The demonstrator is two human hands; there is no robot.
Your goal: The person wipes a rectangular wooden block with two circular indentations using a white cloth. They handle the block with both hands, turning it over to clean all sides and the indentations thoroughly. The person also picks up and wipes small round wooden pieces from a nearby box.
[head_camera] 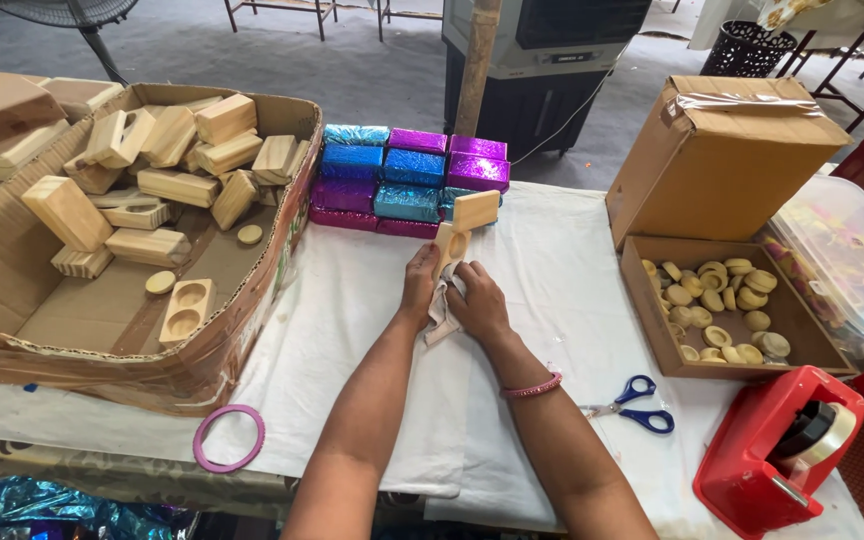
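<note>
At far left, a large open cardboard box (pixel 252 330) holds a loose heap of pale wooden blocks (pixel 152 160), some with round hollows. A pink ring (pixel 229 438) lies on the white cloth (pixel 352 300) in front of it. Behind the hands, foil-wrapped blocks (pixel 407 180) in blue, purple and teal are stacked in rows.

At the centre, the left hand (pixel 418 285) is curled around the lower part of a small wooden box (pixel 460 228), fingers closed on its left side. The box stands upright, its lid swung open at the top, just above and between both hands. The right hand (pixel 479 302) presses a crumpled white cloth scrap (pixel 441 318) against the base of the box; its fingers seem closed on the scrap, though they are partly hidden.

To the right lie blue-handled scissors (pixel 642 403), a shallow cardboard tray (pixel 802 330) of round wooden discs (pixel 722 300), and a red tape dispenser (pixel 772 450).
</note>
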